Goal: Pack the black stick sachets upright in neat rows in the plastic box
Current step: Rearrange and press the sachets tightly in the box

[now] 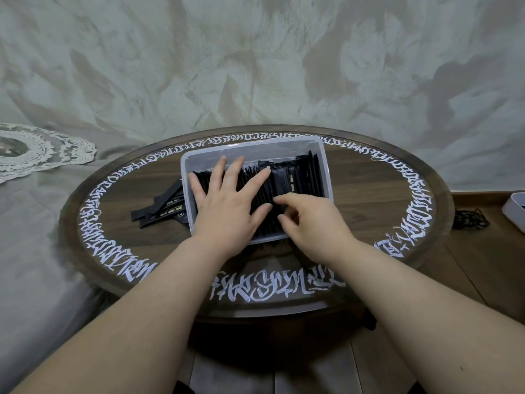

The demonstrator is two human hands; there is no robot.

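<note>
A clear plastic box [255,149] stands near the middle of a round dark wooden surface [369,194] ringed with white lettering. Inside the box, black sachets [298,180] stand on edge in rows, packed from the left wall to the right wall; those at the right end rise slightly higher and lean a little. The far strip of the box floor, behind the rows, is bare.

The left hand [227,206] lies flat on top of the sachets in the left half of the box, its fingers [254,177] straight and spread, pressing down on the upper edges; the thumb points right, toward the other hand. The right hand [309,220] is at the near right part of the box, just beside the left thumb. Its fingers [284,199] are curled, with the tips down among the sachets of the near row; whether they pinch a single sachet cannot be told, since the tips are partly hidden against the black packs.

A few loose sachets [162,209] lie flat in a small overlapping pile on the surface, touching or just beside the left wall of the box, with pale print visible on their faces.

Beyond the surface hangs grey-green patterned fabric [255,66]. A lace doily [37,149] lies at the far left. At the right edge, on the wooden floor [477,251], sit a dark tangled object [470,220] and the corner of a white container [515,209].
</note>
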